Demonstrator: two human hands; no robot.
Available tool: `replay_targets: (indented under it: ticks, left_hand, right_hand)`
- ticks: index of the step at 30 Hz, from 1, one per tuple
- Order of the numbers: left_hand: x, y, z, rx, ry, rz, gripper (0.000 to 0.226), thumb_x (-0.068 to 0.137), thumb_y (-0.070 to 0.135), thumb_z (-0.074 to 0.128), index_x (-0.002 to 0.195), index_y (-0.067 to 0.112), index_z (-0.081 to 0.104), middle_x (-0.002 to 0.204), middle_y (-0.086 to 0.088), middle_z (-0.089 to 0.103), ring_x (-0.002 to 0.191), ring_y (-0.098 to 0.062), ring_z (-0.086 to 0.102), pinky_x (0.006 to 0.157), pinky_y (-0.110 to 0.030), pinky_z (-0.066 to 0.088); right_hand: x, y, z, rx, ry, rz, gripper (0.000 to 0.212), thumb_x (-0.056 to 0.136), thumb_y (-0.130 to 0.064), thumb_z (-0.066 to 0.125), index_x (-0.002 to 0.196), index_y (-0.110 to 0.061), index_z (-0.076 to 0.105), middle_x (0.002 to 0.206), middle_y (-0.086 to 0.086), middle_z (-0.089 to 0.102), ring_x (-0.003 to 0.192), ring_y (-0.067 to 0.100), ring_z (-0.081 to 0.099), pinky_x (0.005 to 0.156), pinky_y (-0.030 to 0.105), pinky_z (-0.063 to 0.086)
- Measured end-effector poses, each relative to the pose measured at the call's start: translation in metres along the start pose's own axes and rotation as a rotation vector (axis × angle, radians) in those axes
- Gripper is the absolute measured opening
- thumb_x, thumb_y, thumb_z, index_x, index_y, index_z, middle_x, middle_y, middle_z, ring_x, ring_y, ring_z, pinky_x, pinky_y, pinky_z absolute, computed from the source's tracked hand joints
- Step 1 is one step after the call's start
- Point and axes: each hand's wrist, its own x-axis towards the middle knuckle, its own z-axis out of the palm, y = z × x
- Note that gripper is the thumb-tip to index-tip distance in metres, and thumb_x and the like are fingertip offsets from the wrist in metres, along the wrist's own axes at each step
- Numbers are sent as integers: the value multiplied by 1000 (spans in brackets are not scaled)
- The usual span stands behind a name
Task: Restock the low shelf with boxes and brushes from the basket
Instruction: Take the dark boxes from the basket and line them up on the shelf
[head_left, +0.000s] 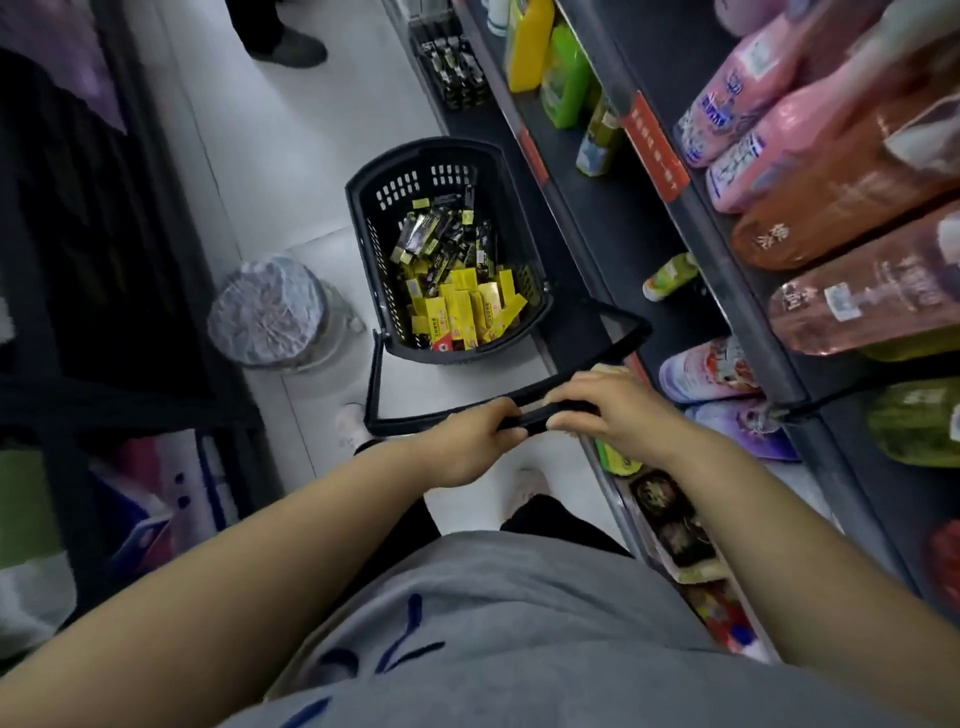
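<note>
A black plastic basket (363, 218) stands on the white floor beside the shelving. Inside lie several yellow boxes (467, 306) at the near end and several black-and-yellow packs (441, 239) at the far end. Its long black pull handle (374, 384) reaches back toward me. My left hand (467, 441) and my right hand (613, 410) both grip the handle's crossbar, side by side. The low shelf (582, 249) runs along the right of the basket, with similar black packs (457, 73) standing at its far end.
Upper shelves on the right hold pink and brown refill pouches (779, 119) and coloured bottles (530, 41). A bin lined with a crumpled bag (270, 306) stands left of the basket. Another person's shoe (291, 47) is at the aisle's far end. Dark shelving lines the left.
</note>
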Motion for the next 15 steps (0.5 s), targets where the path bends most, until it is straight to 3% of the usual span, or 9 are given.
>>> replay_targets:
  ticks: [5,8,12,15]
  left_hand:
    - [12,0,-83,-132,-94,135,12,99,21,43,98,10,48,84,-7,50,78,-19,44,64,-27,35]
    - [17,1,-135,-169,-108,187,12,100,21,40,95,12,46,72,3,46,66,-12,42,56,-18,33]
    - [29,7,-188,-127,-247,221,9,100,20,39,100,12,42,76,4,43,68,-8,40,57,-14,34]
    - [39,13,-208,-97,-325,225,5,100,16,40,100,11,42,74,4,44,63,-8,40,55,-17,34]
  right_hand:
    - [47,-37,-31,122,242,185,24,76,-38,69,96,-25,72,92,-11,50,98,13,43,84,16,29]
    - [81,-68,-39,269,435,289,15,78,-29,70,93,-30,68,109,-12,45,114,12,40,99,22,28]
    - [129,-99,-36,411,742,463,34,87,-28,63,119,-36,53,146,-4,22,137,10,20,107,22,18]
    - [159,-106,-35,379,897,600,38,94,-19,52,131,-25,46,153,5,13,141,15,12,106,19,9]
